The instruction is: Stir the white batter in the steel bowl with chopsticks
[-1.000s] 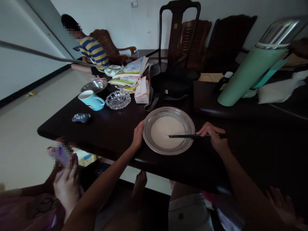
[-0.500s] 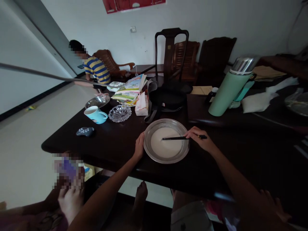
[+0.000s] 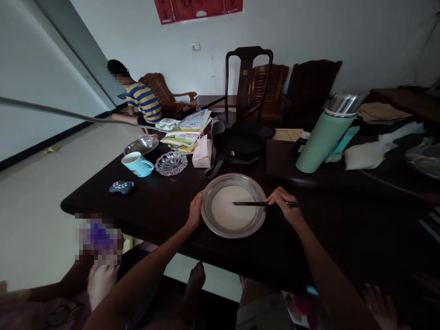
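Observation:
A wide metal bowl [image 3: 207, 222] stands on the dark table, holding a smooth off-white liquid [image 3: 228, 217]. My left hand [image 3: 195, 211] grips the bowl at its left rim; part of the fingers is hidden by the bowl. In my right hand [image 3: 287, 207], at the bowl's right side, a pair of dark chopsticks [image 3: 252, 204] lies nearly level, pinched between the fingers. Their tips dip into the liquid near its middle.
To the left are a light-blue mug [image 3: 139, 166], a glass dish [image 3: 171, 163], a game controller [image 3: 121, 187] and a steel basin [image 3: 140, 145]. Behind lie booklets [image 3: 187, 130], tissues [image 3: 202, 158] and a black bag [image 3: 242, 146]. A green thermos [image 3: 321, 142] stands right. People sit nearby.
My right hand moved the chopsticks left through the liquid, then slightly back right. My left hand stays on the rim. The camera view tilted up, showing more of the wall.

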The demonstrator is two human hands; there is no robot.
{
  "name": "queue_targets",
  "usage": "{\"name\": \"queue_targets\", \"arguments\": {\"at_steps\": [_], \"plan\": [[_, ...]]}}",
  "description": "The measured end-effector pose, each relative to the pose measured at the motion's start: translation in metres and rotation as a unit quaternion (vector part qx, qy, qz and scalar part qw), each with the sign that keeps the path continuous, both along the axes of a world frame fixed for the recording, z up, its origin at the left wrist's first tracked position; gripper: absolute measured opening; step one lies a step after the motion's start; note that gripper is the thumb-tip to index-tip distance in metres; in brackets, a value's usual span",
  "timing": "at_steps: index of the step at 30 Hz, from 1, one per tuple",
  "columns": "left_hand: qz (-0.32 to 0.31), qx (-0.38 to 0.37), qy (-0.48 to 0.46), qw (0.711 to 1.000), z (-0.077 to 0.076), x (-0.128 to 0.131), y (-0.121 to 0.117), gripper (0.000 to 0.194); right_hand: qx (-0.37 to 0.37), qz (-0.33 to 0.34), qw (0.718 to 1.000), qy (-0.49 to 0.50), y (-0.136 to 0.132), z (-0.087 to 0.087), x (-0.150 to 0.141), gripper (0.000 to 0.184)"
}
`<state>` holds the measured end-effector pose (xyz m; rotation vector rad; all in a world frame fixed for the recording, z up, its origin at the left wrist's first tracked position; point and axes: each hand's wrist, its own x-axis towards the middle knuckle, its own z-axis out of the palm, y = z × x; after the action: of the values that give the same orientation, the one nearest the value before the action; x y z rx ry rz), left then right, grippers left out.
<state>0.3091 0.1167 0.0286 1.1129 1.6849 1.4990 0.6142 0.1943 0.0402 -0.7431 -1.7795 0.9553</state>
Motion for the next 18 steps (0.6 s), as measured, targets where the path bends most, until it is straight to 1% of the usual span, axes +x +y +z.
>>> {"name": "queue_targets", "arguments": {"at_steps": [1,2,4,6,7,8,9,10,11,12,14,15,16,17,18], "plan": [[0.007,-0.002,0.005,1.000,0.007,-0.007,-0.015,0.055,-0.009,-0.007,1.000,0.019,0.000,0.000,0.002,0.042],[0.022,0.000,0.007,1.000,0.016,-0.017,-0.036,0.054,-0.018,-0.006,0.999,0.031,0.000,0.000,0.003,0.044],[0.053,0.010,0.005,0.999,0.035,-0.047,-0.093,0.055,-0.029,0.016,0.999,0.024,0.000,0.000,0.003,0.042],[0.095,0.023,0.001,0.995,0.049,-0.077,-0.148,0.052,-0.020,0.038,0.999,-0.014,0.000,0.000,0.001,0.035],[0.127,0.036,-0.001,0.991,0.053,-0.086,-0.165,0.042,-0.011,0.039,0.999,-0.030,0.000,0.000,0.000,0.032],[0.172,0.066,-0.001,0.983,0.054,-0.089,-0.172,0.034,-0.002,0.030,0.999,-0.037,0.000,-0.001,0.000,0.030],[0.176,0.068,-0.010,0.982,0.052,-0.086,-0.168,0.032,0.002,0.015,0.999,-0.030,0.000,-0.001,0.000,0.031],[0.116,0.034,-0.024,0.992,0.047,-0.077,-0.152,0.038,0.000,-0.002,1.000,-0.014,0.001,-0.002,0.000,0.035],[0.086,0.024,-0.016,0.996,0.041,-0.063,-0.128,0.048,-0.005,-0.014,1.000,0.006,0.001,-0.002,0.001,0.039],[0.059,0.019,-0.013,0.998,0.033,-0.046,-0.099,0.052,-0.012,-0.017,1.000,0.023,0.002,-0.003,0.001,0.043],[0.029,0.007,-0.013,0.999,0.016,-0.016,-0.040,0.053,-0.023,0.002,0.999,0.030,0.002,-0.003,0.001,0.046],[0.011,0.001,-0.015,1.000,0.008,-0.005,-0.018,0.055,-0.023,0.018,0.999,0.017,0.002,-0.003,0.001,0.044],[-0.010,-0.001,-0.013,1.000,0.001,0.002,-0.002,0.055,-0.019,0.030,0.999,-0.002,0.001,-0.003,0.000,0.040],[-0.012,0.002,-0.014,1.000,-0.004,0.004,0.008,0.053,-0.012,0.035,0.999,-0.021,0.001,-0.003,-0.001,0.035],[-0.014,0.005,-0.015,1.000,-0.007,0.004,0.011,0.052,-0.003,0.029,0.999,-0.032,0.001,-0.003,-0.001,0.031]]}}
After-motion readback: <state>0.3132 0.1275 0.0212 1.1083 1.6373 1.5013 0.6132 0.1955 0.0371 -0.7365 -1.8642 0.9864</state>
